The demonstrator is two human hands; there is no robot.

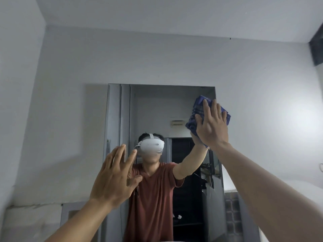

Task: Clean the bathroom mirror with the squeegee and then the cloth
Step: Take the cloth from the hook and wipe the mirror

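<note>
A tall frameless mirror [153, 109] hangs on the pale wall straight ahead. My right hand [212, 124] presses a crumpled blue cloth [198, 106] flat against the glass near the mirror's upper right corner, fingers spread over it. My left hand [116, 177] is raised in front of the mirror's lower left part, fingers apart and holding nothing; whether it touches the glass I cannot tell. The mirror reflects a person in a reddish shirt with a white headset. No squeegee is in view.
Bare pale walls surround the mirror, with the ceiling above. A dark fixture [317, 48] sits in the upper right corner. Glass blocks [232, 219] show low at the right of the mirror. A room corner runs down the left side.
</note>
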